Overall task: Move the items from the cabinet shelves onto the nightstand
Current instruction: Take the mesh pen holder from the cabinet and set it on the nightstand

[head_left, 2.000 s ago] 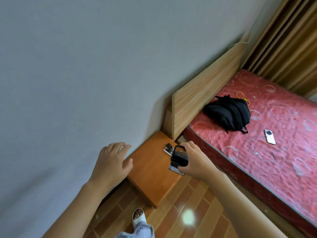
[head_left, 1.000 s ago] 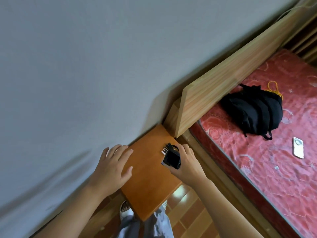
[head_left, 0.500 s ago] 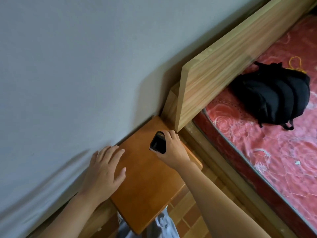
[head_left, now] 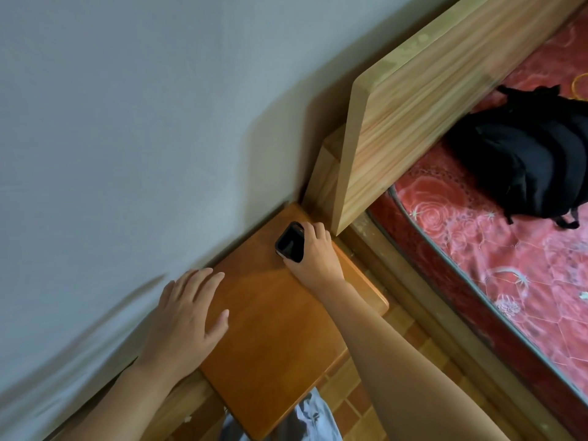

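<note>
An orange-brown wooden nightstand (head_left: 286, 338) stands in the corner between the grey wall and the bed's headboard. My right hand (head_left: 315, 253) grips a small black device with a dark screen (head_left: 290, 241) and holds it down on the nightstand's far corner. The small items seen there earlier are hidden under this hand. My left hand (head_left: 187, 316) lies flat with fingers spread on the nightstand's left edge, next to the wall. The cabinet is out of view.
A light wooden headboard (head_left: 429, 100) rises right behind the nightstand. A bed with a red patterned mattress (head_left: 496, 259) fills the right side, with a black backpack (head_left: 528, 160) on it. Brown tiled floor (head_left: 353, 399) shows below the nightstand.
My right hand carried the black device from the nightstand's front edge to its far corner near the headboard. My view dropped and moved closer. My left hand stayed at the left edge.
</note>
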`<action>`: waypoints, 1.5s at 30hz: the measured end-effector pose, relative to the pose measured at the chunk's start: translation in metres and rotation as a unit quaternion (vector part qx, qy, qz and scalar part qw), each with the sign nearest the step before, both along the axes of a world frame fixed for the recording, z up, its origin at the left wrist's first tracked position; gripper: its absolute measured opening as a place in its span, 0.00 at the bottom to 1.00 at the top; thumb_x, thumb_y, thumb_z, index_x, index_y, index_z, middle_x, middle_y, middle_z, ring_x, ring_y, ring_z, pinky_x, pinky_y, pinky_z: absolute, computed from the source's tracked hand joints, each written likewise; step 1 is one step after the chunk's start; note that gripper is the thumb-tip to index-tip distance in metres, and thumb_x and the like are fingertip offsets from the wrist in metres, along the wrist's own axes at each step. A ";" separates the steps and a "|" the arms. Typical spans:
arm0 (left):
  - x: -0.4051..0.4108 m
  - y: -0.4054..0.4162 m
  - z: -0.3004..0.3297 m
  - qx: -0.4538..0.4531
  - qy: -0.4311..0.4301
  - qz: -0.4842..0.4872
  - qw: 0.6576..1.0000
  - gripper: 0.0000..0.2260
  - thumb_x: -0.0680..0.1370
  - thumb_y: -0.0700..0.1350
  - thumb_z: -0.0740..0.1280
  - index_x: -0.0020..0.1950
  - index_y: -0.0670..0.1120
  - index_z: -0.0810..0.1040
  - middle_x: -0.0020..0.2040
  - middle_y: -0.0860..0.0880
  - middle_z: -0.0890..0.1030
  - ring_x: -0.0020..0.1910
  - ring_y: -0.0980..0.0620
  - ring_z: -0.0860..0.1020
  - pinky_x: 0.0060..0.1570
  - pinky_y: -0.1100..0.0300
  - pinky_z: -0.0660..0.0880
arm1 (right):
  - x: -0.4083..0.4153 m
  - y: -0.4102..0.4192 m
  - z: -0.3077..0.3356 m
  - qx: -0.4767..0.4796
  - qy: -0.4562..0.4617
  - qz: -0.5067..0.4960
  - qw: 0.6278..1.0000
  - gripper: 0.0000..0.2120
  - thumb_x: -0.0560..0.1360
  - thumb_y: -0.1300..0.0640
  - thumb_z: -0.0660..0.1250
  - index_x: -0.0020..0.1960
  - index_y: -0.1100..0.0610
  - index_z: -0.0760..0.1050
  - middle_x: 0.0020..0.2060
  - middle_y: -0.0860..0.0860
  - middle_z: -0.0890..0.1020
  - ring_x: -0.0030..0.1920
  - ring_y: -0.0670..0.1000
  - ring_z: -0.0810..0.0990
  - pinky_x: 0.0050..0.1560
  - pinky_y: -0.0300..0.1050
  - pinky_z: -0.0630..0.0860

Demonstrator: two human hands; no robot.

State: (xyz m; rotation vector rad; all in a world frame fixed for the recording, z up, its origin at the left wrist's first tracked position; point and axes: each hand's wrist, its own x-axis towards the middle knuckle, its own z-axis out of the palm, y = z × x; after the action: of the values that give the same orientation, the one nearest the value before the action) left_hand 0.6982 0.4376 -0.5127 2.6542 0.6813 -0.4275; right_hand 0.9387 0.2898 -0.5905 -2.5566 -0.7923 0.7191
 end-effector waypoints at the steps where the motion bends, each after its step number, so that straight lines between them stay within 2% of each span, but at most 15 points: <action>1: -0.001 -0.001 0.000 -0.003 0.001 0.004 1.000 0.29 0.81 0.62 0.56 0.79 0.51 0.65 0.76 0.50 0.69 0.76 0.48 0.66 0.72 0.41 0.71 | 0.000 0.001 -0.002 -0.005 0.003 0.001 1.000 0.40 0.73 0.43 0.77 0.78 0.51 0.61 0.68 0.50 0.68 0.67 0.54 0.70 0.58 0.49 0.82; 12: 0.002 -0.007 0.007 -0.010 -0.009 0.024 1.000 0.29 0.81 0.62 0.56 0.79 0.52 0.65 0.76 0.51 0.69 0.76 0.49 0.66 0.72 0.42 0.71 | -0.002 0.008 -0.002 -0.012 0.028 -0.031 0.999 0.42 0.72 0.45 0.79 0.77 0.53 0.61 0.68 0.52 0.68 0.70 0.55 0.68 0.61 0.51 0.80; 17: 0.005 -0.017 0.010 -0.013 -0.022 0.033 0.999 0.29 0.80 0.62 0.56 0.79 0.52 0.65 0.76 0.52 0.68 0.75 0.50 0.66 0.72 0.47 0.70 | -0.003 0.009 -0.004 -0.014 0.032 -0.046 0.998 0.42 0.73 0.45 0.79 0.78 0.53 0.60 0.70 0.53 0.68 0.71 0.56 0.68 0.63 0.52 0.80; 23: 0.002 -0.023 0.014 -0.009 -0.021 0.028 0.999 0.29 0.80 0.63 0.55 0.79 0.52 0.65 0.76 0.51 0.69 0.75 0.50 0.67 0.71 0.48 0.72 | -0.008 0.001 -0.002 -0.023 0.017 -0.047 0.998 0.48 0.71 0.42 0.80 0.81 0.51 0.57 0.73 0.52 0.66 0.72 0.56 0.68 0.64 0.53 0.80; 28: 0.003 -0.027 0.026 -0.008 -0.026 0.036 0.999 0.29 0.80 0.64 0.54 0.78 0.52 0.66 0.76 0.51 0.69 0.75 0.48 0.68 0.71 0.47 0.72 | -0.012 -0.028 0.015 -0.020 0.008 -0.059 0.998 0.47 0.73 0.44 0.79 0.82 0.51 0.56 0.77 0.53 0.64 0.77 0.57 0.65 0.71 0.54 0.76; 32: 0.001 -0.034 0.029 -0.009 -0.030 0.028 0.999 0.28 0.80 0.62 0.56 0.78 0.52 0.66 0.76 0.50 0.70 0.75 0.48 0.67 0.71 0.45 0.72 | -0.026 -0.056 0.017 -0.066 0.022 -0.056 0.996 0.45 0.74 0.44 0.78 0.82 0.50 0.56 0.78 0.52 0.63 0.78 0.57 0.63 0.74 0.53 0.71; 36: -0.002 -0.046 0.009 -0.006 0.001 0.000 1.000 0.28 0.80 0.63 0.56 0.77 0.51 0.68 0.76 0.49 0.71 0.76 0.46 0.68 0.71 0.42 0.72 | -0.053 -0.074 0.001 -0.097 0.046 -0.006 0.994 0.43 0.76 0.49 0.76 0.82 0.50 0.56 0.78 0.52 0.63 0.78 0.57 0.63 0.77 0.56 0.68; 39: -0.005 -0.053 -0.016 -0.012 0.024 -0.019 0.999 0.28 0.80 0.63 0.57 0.78 0.52 0.68 0.76 0.49 0.71 0.77 0.46 0.67 0.72 0.40 0.71 | -0.073 -0.080 -0.017 -0.104 0.058 0.017 0.993 0.40 0.76 0.45 0.74 0.82 0.51 0.60 0.78 0.53 0.64 0.79 0.58 0.62 0.79 0.57 0.64; 45: -0.021 -0.065 -0.071 -0.025 0.080 -0.074 0.994 0.28 0.81 0.64 0.51 0.79 0.54 0.64 0.78 0.51 0.68 0.79 0.48 0.63 0.75 0.40 0.67 | -0.099 -0.086 -0.053 -0.132 0.055 0.066 0.987 0.34 0.78 0.42 0.73 0.78 0.53 0.65 0.74 0.54 0.66 0.73 0.58 0.67 0.72 0.54 0.69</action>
State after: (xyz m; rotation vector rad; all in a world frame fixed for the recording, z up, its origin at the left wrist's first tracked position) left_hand 0.6773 0.3726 -0.5835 2.6526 0.5145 -0.6958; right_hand 0.8393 0.2037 -0.6436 -2.6843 -0.8874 1.0628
